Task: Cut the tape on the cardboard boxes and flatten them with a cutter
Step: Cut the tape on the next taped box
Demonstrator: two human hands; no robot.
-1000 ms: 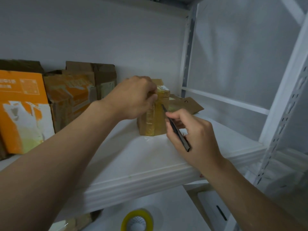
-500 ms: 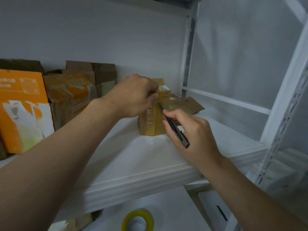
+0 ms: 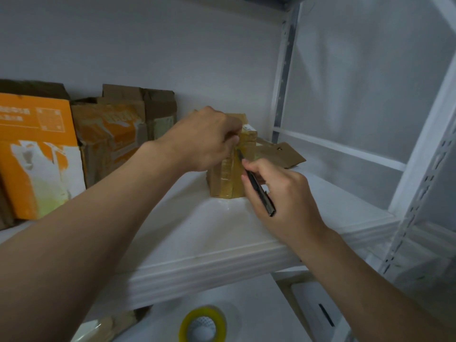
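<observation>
A small brown cardboard box (image 3: 228, 178), wrapped in glossy tape, stands upright on the white shelf (image 3: 222, 238). My left hand (image 3: 204, 139) grips its top from the left. My right hand (image 3: 283, 196) holds a black cutter (image 3: 259, 188) like a pen, with its tip against the box's taped front edge, just under my left thumb. Most of the box's upper part is hidden behind my left hand.
Orange-and-white boxes (image 3: 37, 154) and opened brown boxes (image 3: 118, 129) stand along the back left. A flattened cardboard piece (image 3: 281, 154) lies behind the small box. A white perforated rack post (image 3: 419, 183) rises at right. A yellow tape roll (image 3: 202, 324) sits on the lower level.
The cutter tip has moved up the box's front edge toward my left thumb. My left hand keeps its hold on the box top.
</observation>
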